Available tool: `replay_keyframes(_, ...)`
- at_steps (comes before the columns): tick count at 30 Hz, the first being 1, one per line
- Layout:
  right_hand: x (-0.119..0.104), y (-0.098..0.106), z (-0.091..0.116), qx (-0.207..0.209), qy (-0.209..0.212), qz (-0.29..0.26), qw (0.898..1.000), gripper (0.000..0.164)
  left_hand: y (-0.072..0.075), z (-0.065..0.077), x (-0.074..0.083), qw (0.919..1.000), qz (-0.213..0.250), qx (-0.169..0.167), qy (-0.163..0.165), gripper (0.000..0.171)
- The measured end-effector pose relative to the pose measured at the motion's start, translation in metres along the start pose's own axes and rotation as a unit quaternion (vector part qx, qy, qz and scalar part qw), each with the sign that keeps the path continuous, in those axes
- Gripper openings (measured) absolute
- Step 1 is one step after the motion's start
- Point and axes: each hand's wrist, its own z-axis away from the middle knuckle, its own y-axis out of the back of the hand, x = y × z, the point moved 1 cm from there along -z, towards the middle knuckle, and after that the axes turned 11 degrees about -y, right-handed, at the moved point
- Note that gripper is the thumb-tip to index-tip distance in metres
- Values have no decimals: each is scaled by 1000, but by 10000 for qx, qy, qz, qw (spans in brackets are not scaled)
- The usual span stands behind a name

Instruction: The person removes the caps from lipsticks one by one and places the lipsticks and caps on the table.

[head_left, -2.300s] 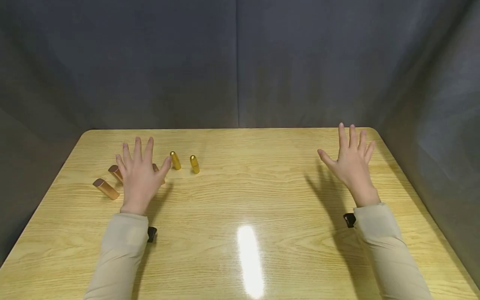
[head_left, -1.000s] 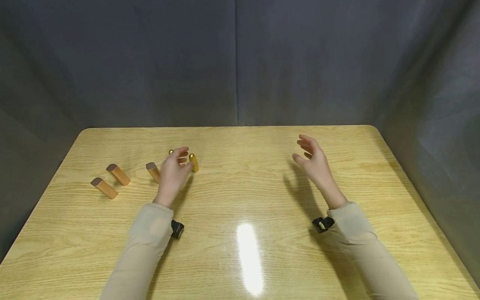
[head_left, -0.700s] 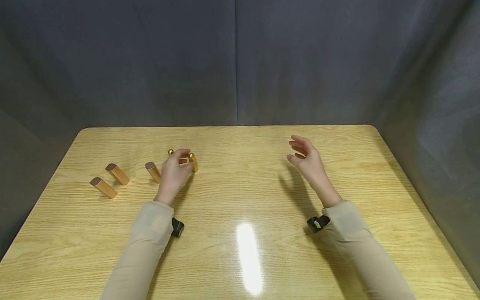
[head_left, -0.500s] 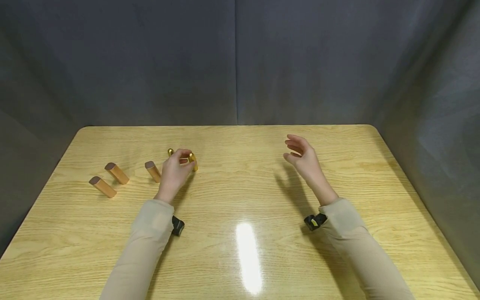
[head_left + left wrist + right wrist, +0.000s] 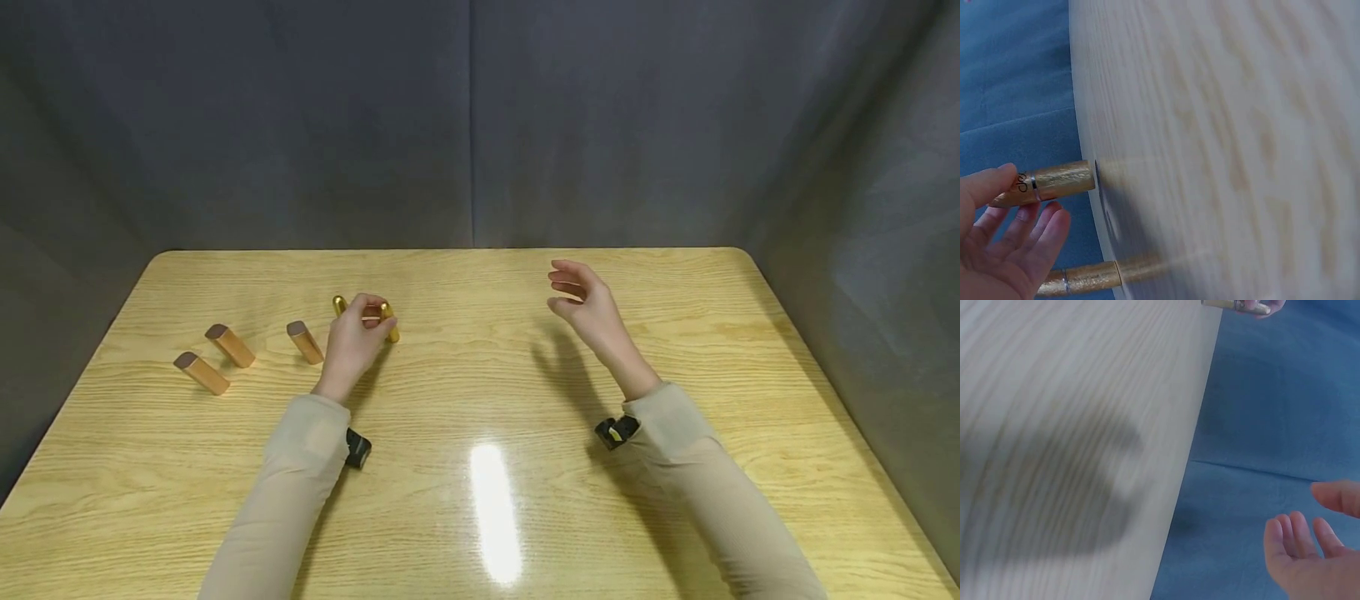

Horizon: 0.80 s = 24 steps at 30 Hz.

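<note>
Fingers (image 5: 1050,240) pinch tube (image 5: 1063,181); lettering (image 5: 1022,182): left wrist view only.

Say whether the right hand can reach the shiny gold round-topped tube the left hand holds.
Probably yes: nothing stands between the right hand and the tube, though the left hand partly covers it.

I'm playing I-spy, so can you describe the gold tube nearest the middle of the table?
On the wooden table, look left of the middle for the person's left hand. It pinches your shiny gold tube, which has a rounded top. The other gold tube looks similar, but nobody holds it.
</note>
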Motion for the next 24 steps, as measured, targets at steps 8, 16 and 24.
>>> replay_keyframes(8,-9,-9,1,-190,168,-54,9997,53,-11,2,6,9983,511,-98,-257,37)
replay_keyframes(16,-13,-18,2,-357,133,94,9992,51,-27,5,16,9965,655,-393,-347,40)
replay_keyframes(24,-11,-29,3,-525,72,56,9986,51,-42,6,27,9946,696,-572,-511,42)
